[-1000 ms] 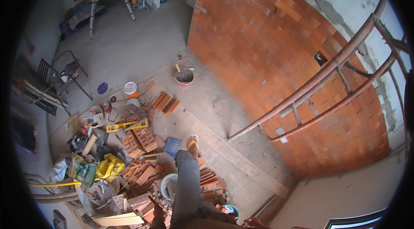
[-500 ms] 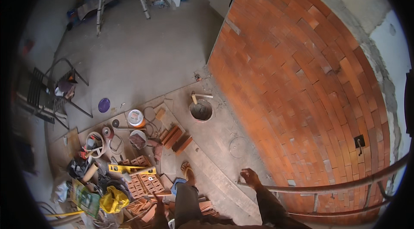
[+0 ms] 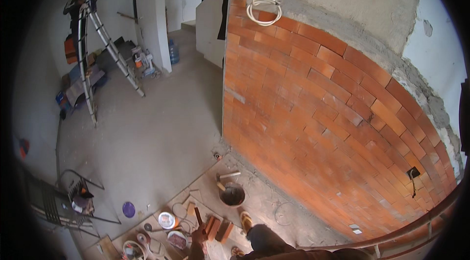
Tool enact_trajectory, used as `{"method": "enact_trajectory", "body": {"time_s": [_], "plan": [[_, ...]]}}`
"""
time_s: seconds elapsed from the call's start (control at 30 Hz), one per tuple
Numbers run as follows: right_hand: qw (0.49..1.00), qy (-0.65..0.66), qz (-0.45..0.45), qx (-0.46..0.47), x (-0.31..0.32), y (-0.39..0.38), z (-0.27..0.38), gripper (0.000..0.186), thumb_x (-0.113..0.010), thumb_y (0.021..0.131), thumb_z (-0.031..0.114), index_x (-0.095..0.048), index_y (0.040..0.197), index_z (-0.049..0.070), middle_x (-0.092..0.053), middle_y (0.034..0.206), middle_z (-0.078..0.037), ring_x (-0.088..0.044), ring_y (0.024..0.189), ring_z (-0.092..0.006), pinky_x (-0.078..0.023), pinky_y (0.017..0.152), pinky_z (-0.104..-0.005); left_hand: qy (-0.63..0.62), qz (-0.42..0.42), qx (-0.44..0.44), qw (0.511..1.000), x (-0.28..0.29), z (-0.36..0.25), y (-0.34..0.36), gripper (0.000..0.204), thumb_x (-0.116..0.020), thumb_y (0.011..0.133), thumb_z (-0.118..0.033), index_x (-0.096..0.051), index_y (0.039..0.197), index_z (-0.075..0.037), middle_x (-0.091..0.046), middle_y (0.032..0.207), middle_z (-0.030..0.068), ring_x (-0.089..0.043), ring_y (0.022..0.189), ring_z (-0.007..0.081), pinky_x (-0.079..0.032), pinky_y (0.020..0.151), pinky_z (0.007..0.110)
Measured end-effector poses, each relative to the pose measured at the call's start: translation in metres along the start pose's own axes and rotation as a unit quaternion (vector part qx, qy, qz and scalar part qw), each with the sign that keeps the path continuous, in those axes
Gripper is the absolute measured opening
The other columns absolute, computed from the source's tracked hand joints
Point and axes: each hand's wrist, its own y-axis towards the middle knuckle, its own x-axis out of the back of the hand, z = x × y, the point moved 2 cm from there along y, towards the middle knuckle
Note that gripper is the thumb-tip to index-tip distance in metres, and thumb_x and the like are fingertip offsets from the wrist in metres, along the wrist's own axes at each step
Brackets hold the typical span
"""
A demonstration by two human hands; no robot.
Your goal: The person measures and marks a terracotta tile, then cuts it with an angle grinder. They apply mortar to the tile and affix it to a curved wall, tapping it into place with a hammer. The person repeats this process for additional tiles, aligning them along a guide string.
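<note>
My left hand (image 3: 198,235) is low in the view, closed around a thin reddish-brown brick tile (image 3: 198,216) that points up and away from me. Just right of it, small stacks of the same brick tiles (image 3: 224,231) lie on the floor. My right hand is out of view; only dark sleeve shows at the lower edge. A round bucket of grey mortar (image 3: 232,195) stands ahead of my sandalled foot (image 3: 246,221), with a wooden-handled tool (image 3: 220,183) at its rim. To my right rises a wall faced with orange brick tiles (image 3: 303,123).
A ladder rail (image 3: 411,231) curves along the lower right. Left of my hand are an orange-and-white container (image 3: 167,220), pails and a purple lid (image 3: 129,209). Farther off stand a black chair (image 3: 54,201) and a stepladder (image 3: 110,49), with another person (image 3: 76,10) beside it. Coiled white cable (image 3: 264,10) hangs on the wall.
The view has lifted toward the wall and far room. My left hand now has a brick tile up beside the stacks. My right hand, earlier near the ladder rail, has left the picture.
</note>
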Motion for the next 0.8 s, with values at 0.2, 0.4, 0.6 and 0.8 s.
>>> {"method": "enact_trajectory", "body": {"time_s": [0.2, 0.4, 0.6, 0.8], "plan": [[0.992, -0.095, -0.001, 0.079, 0.167, 0.093, 0.126, 0.060, -0.066, 0.084, 0.061, -0.073, 0.109, 0.007, -0.070, 0.115, -0.018, -0.065, 0.110, -0.0357, -0.052, 0.092, -0.0476, -0.120, 0.071, 0.036, 0.989, -0.048, -0.054, 0.010, 0.040, -0.077, 0.084, -0.044, -0.066, 0.081, -0.005, -0.055, 0.059, 0.0021, -0.053, 0.050, 0.0159, -0.044, 0.048, 0.032], [0.956, -0.050, -0.249, 0.148, 0.430, 0.164, 0.297, 0.063, -0.064, 0.089, 0.051, -0.060, 0.128, 0.002, -0.064, 0.127, -0.023, -0.060, 0.120, -0.0398, -0.048, 0.101, -0.0484, -0.082, 0.055, -0.051, 0.994, -0.080, -0.144, 0.012, 0.038, -0.077, 0.085, -0.041, -0.067, 0.081, -0.005, -0.059, 0.060, 0.0036, -0.056, 0.051, 0.0148, -0.042, 0.048, 0.029], [0.882, 0.146, -0.255, 0.368, 0.563, 0.129, 0.486, 0.052, -0.070, 0.087, 0.044, -0.067, 0.116, 0.001, -0.069, 0.116, -0.019, -0.067, 0.105, -0.0309, -0.054, 0.088, -0.0405, 0.101, 0.039, -0.116, 0.987, -0.127, -0.275, 0.033, 0.035, -0.084, 0.080, -0.028, -0.070, 0.082, 0.003, -0.066, 0.069, 0.0073, -0.063, 0.059, 0.0158, -0.051, 0.055, 0.029], [0.845, 0.430, 0.038, 0.315, 0.548, 0.081, 0.604, 0.060, -0.062, 0.097, 0.046, -0.056, 0.132, -0.002, -0.065, 0.122, -0.015, -0.066, 0.105, -0.0245, -0.056, 0.088, -0.0393, 0.344, 0.192, -0.175, 0.902, -0.203, -0.420, 0.097, 0.046, -0.087, 0.076, -0.036, -0.074, 0.097, 0.003, -0.073, 0.085, 0.0104, -0.069, 0.070, 0.0171, -0.056, 0.065, 0.031]]}}
